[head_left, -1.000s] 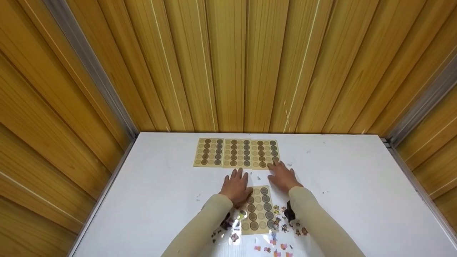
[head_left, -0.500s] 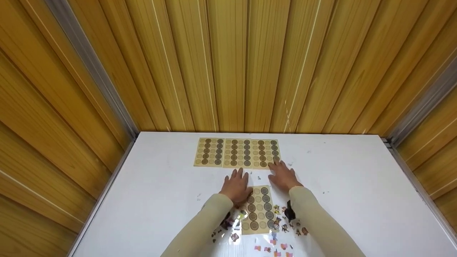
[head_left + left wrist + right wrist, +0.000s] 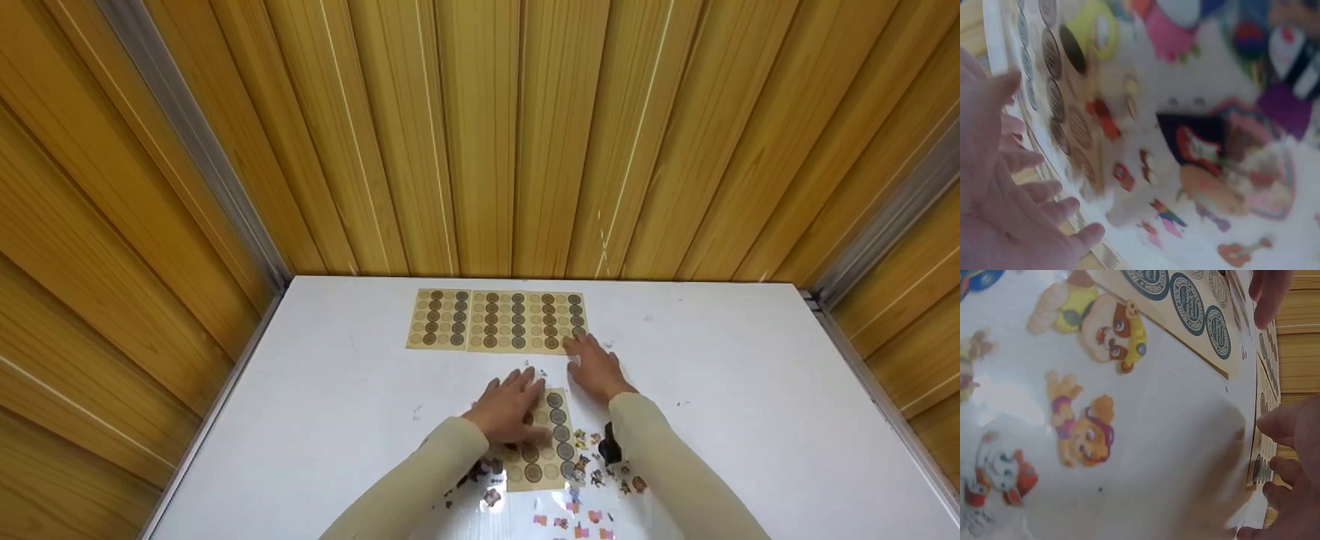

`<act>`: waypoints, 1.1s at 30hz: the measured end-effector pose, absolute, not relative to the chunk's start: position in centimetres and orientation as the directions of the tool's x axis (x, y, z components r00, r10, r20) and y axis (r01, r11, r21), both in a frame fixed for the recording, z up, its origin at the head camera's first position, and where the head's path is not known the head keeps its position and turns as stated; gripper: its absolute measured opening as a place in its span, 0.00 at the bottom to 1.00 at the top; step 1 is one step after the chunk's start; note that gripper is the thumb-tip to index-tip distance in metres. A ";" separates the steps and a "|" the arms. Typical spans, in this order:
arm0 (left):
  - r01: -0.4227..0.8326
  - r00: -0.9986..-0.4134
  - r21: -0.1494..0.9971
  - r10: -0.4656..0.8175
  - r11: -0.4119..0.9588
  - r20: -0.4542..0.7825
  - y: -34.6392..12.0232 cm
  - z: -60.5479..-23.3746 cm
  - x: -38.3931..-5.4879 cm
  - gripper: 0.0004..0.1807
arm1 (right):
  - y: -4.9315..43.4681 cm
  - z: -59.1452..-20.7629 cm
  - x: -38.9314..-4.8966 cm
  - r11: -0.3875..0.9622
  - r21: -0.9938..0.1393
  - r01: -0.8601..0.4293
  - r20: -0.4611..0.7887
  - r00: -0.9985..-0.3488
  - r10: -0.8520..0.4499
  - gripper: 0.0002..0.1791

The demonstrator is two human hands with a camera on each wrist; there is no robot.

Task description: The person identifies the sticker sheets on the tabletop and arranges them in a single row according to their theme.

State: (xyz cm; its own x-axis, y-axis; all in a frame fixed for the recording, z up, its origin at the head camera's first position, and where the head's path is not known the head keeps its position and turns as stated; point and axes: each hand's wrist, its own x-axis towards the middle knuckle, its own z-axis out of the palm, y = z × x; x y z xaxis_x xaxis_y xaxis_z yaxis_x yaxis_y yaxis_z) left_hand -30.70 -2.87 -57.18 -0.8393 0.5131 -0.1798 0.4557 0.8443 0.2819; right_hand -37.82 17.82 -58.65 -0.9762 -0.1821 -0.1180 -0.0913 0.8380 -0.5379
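Observation:
Several tan sheets of round seal stickers are on the white table. The near sheet (image 3: 561, 450) lies under my left hand (image 3: 508, 411), whose fingers are extended over its upper left part; contact cannot be told. In the left wrist view the fingers of the left hand (image 3: 1027, 208) look spread, with nothing held. My right hand (image 3: 598, 369) rests its fingertips at the lower right corner of the right back sheet (image 3: 553, 319). The right wrist view shows that hand (image 3: 1297, 478) with bent, relaxed fingers beside the sheets, holding nothing.
Two more sticker sheets, the left one (image 3: 439, 319) and the middle one (image 3: 498, 322), continue the back row. Small cartoon pictures (image 3: 581, 517) scatter near the front, including a yellow-capped dog (image 3: 1114, 329). A wood-patterned wall (image 3: 480, 150) rises behind the table (image 3: 735, 390).
My left hand has moved right and slightly toward me, from the near sheet's left edge to over its upper part. The right hand stays almost still at the back sheet's corner.

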 end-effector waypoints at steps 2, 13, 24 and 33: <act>0.511 -0.792 0.280 0.572 0.813 -0.214 -2.7 -57.1 -30.0 0.59 | 18.0 -58.6 -37.7 0.831 -0.548 -0.102 -0.099 -0.978 -0.186 0.27; 0.614 -0.720 0.210 0.649 0.761 -0.248 -2.7 -56.9 -29.0 0.67 | 18.1 -58.4 -36.3 0.769 -0.624 -0.137 -0.042 -0.977 -0.208 0.25; 0.599 -0.734 0.255 0.648 0.759 -0.205 -3.0 -57.2 -28.9 0.70 | 17.6 -58.3 -31.0 0.718 -0.662 -0.215 -0.060 -0.940 -0.337 0.25; 0.563 -0.761 0.300 0.625 0.770 -0.175 -3.2 -57.3 -28.9 0.69 | 17.1 -58.1 -29.2 0.583 -0.812 0.041 -0.166 -0.973 -0.163 0.28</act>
